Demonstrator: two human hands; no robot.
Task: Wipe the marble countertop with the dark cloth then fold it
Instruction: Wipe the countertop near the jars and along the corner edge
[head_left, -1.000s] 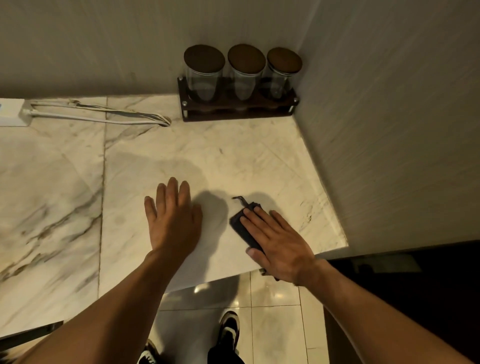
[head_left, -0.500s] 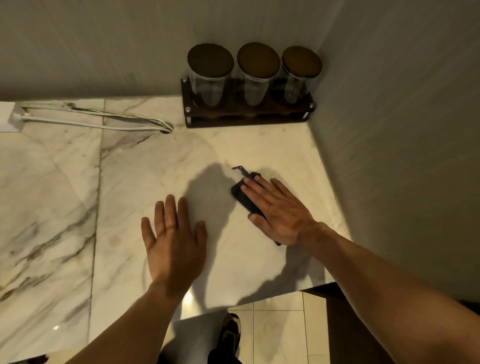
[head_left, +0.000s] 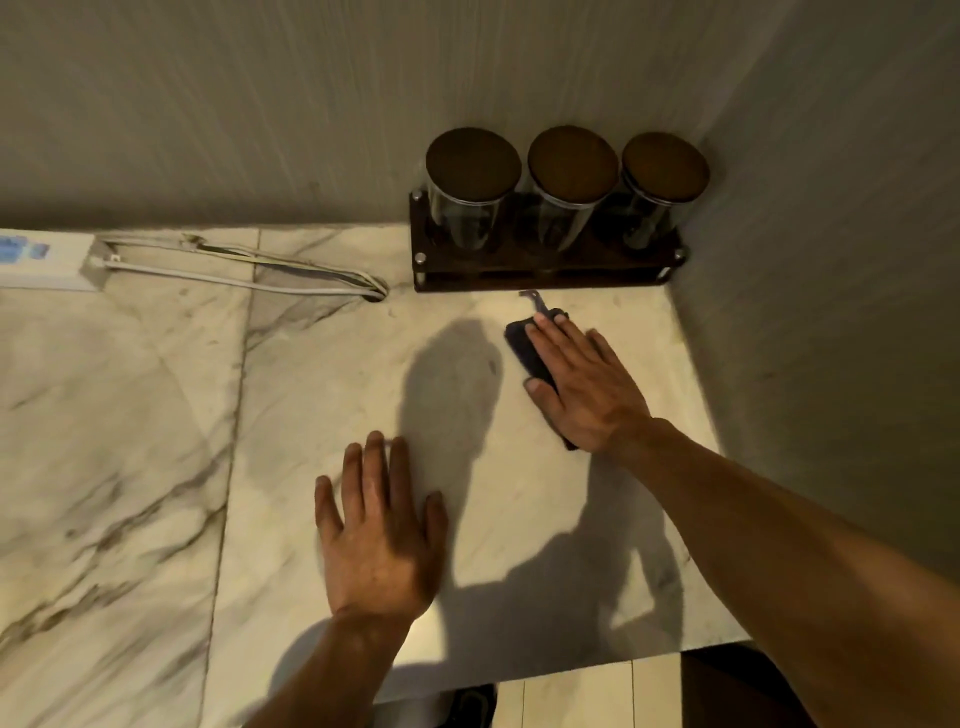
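The dark cloth (head_left: 525, 349) lies bunched on the white marble countertop (head_left: 322, 395), mostly under my right hand (head_left: 584, 387). That hand presses flat on it with fingers stretched toward the back wall. A thin loop of the cloth sticks out just ahead of the fingertips, close to the jar rack. My left hand (head_left: 376, 530) rests flat on the bare marble, fingers spread, nearer the front edge and holding nothing.
A dark wooden rack (head_left: 545, 270) with three lidded glass jars stands in the back right corner. A white power strip (head_left: 39, 262) and its looped cable (head_left: 291, 275) lie along the back wall at left. Walls close off the back and right. The counter's front edge drops to tiled floor.
My right hand has pushed the cloth away from the front edge toward the jar rack at the back. My left hand has stayed flat on the marble near the front.
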